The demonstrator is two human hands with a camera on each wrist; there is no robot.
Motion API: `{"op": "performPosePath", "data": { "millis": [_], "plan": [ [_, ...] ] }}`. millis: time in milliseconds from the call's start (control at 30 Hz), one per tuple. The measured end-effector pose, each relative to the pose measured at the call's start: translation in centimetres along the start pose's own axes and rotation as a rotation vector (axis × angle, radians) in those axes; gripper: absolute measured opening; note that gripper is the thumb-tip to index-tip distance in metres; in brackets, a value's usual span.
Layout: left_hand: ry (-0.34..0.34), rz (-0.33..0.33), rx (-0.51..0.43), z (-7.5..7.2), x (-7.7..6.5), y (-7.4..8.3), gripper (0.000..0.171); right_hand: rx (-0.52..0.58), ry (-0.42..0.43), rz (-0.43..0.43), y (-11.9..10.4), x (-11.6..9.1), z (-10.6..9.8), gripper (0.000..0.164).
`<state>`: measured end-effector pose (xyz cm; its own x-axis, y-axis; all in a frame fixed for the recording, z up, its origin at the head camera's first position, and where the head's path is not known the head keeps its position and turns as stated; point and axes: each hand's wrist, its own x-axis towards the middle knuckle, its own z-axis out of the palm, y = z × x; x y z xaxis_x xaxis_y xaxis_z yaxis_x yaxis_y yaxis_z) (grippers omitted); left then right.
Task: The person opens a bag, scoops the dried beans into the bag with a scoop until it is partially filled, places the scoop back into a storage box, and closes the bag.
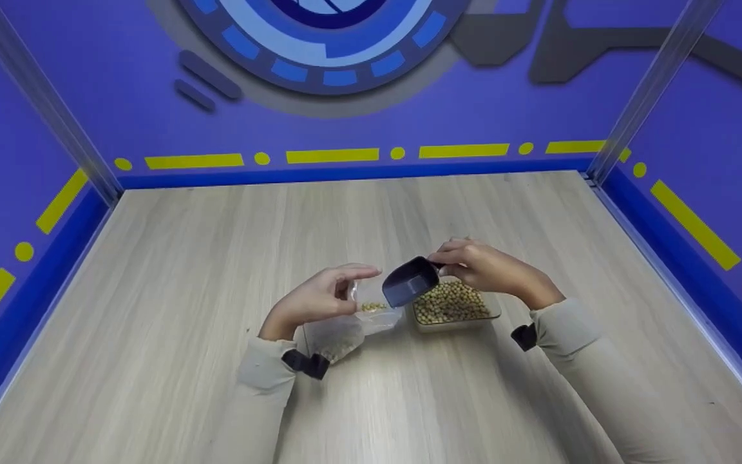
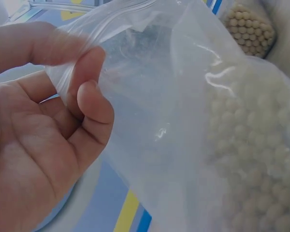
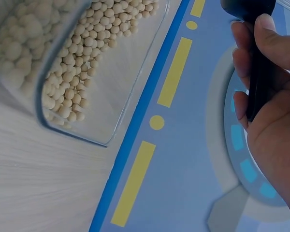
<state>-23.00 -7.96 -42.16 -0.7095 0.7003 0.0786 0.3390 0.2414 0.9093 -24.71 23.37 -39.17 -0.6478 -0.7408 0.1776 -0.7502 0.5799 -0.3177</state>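
My left hand (image 1: pixel 316 298) holds a clear zip bag (image 1: pixel 339 335) by its mouth, the bag's edge caught between thumb and fingers. Round beige soybeans (image 2: pixel 261 159) fill the lower part of this bag in the left wrist view. With my right hand (image 1: pixel 490 267) I grip a black scoop (image 1: pixel 409 283) by its handle (image 3: pixel 259 72). The scoop is tilted, its bowl beside the bag's mouth, and no beans show inside it. Below the right hand stands a clear rectangular container (image 1: pixel 455 326) of soybeans (image 1: pixel 451 301).
The bag and container stand side by side on a wood-grain table (image 1: pixel 184 277). Blue panels (image 1: pixel 345 135) with yellow markings enclose the table at the back and both sides. Inside the container, the beans slope away from one end in the right wrist view.
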Motion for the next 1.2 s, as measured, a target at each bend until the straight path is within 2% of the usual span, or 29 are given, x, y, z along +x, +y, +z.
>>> {"op": "performPosePath", "data": {
  "millis": [200,467,733,867,1200],
  "plan": [
    [0.015,0.003,-0.027,0.4,0.2,-0.8,0.062,0.034,0.025,-0.002,0.7,-0.5,-0.1,0.032],
    [-0.003,0.020,-0.053,0.6,0.2,-1.0,0.062,0.055,0.065,0.001,1.7,-1.6,-1.2,0.033],
    [0.003,0.004,-0.038,0.6,0.2,-0.9,0.062,0.078,0.066,0.094,2.4,-2.6,-2.2,0.031],
    [0.013,-0.002,-0.041,0.7,0.1,-1.1,0.063,0.068,0.054,0.132,2.6,-3.2,-2.6,0.030],
    [0.010,0.006,-0.039,0.6,0.0,-1.1,0.063,-0.057,-0.001,0.122,3.1,-3.9,-3.9,0.030]
  ]
}}
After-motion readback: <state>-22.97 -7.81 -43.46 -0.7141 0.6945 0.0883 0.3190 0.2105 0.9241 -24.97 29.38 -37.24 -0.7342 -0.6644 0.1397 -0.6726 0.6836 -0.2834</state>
